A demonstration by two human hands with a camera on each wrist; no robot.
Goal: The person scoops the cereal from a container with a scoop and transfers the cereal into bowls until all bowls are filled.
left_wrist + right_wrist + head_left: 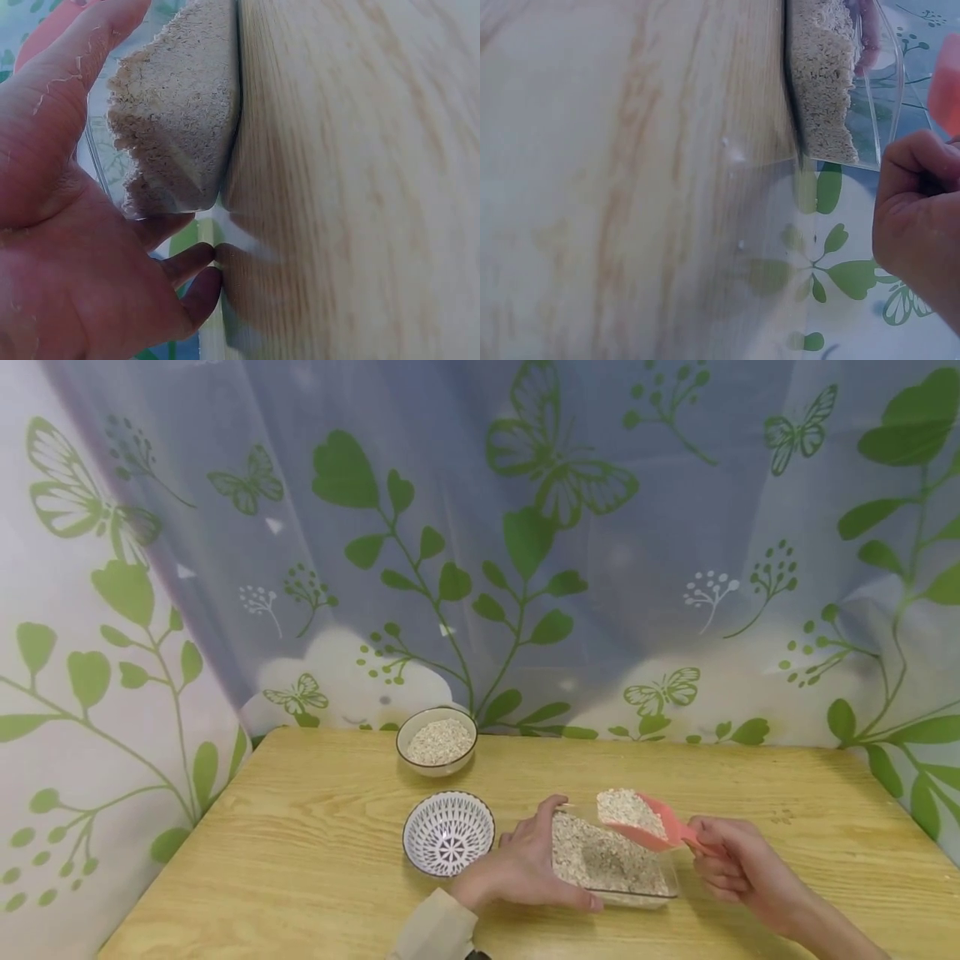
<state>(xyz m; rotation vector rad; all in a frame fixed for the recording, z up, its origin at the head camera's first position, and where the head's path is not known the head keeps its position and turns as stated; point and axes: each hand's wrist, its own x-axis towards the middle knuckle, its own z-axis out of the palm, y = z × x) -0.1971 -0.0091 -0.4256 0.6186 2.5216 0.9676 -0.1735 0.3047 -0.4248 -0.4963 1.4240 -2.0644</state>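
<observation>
A clear rectangular container (667, 887) full of oat flakes sits on the wooden table (300, 860). My left hand (525, 864) grips its left side, thumb along the near rim; the left wrist view shows the palm against the container wall (94, 150). My right hand (731, 860) holds the handle of a pink scoop (652, 827) heaped with oats, raised just above the container's far right corner. In the right wrist view the curled fingers (919, 202) show beside the container (870, 97), with a pink edge of the scoop (945, 82).
An empty white bowl with a dark line pattern (448, 832) stands left of the container. Behind it a cream bowl filled with oats (437, 741) sits near the table's back edge. A leaf-and-butterfly curtain (525, 543) hangs behind the table.
</observation>
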